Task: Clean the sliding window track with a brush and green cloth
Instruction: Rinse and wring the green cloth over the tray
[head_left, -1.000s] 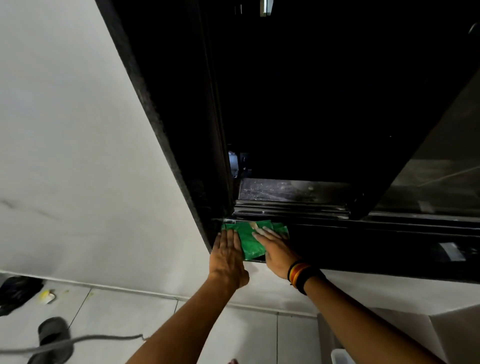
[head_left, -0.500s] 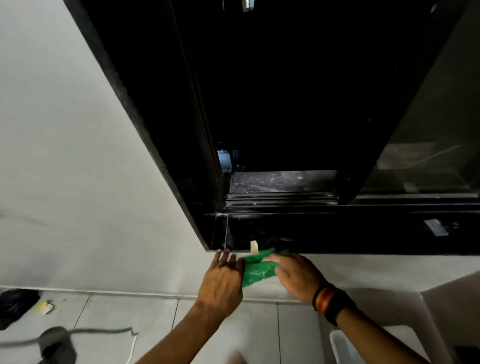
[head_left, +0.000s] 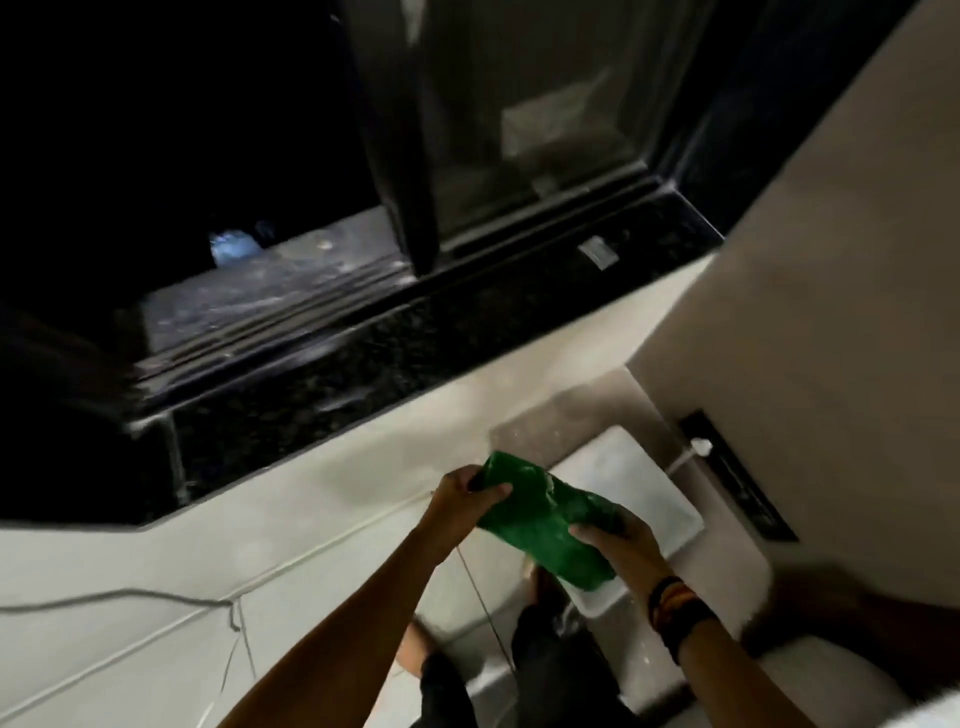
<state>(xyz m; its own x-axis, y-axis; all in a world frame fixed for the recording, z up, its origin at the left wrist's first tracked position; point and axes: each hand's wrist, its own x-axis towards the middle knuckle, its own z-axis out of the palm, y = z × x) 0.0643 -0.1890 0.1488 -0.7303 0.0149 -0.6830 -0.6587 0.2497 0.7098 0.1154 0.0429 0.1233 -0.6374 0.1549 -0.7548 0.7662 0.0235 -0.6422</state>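
Nearest: left hand (head_left: 464, 500) and right hand (head_left: 621, 545) are each gripping an end of the green cloth (head_left: 545, 525), fingers closed on it, holding it stretched between them in the air below the sill, above a white tub (head_left: 660, 493) that is sitting on the tiled floor (head_left: 156, 623); a striped band (head_left: 675, 608) is circling the right wrist. Farther: the dark stone sill (head_left: 415, 348) and, behind it, the sliding window track (head_left: 270, 322) are lying blurred, well apart from the cloth, with the glass panel (head_left: 519, 114) standing on the track's right part.
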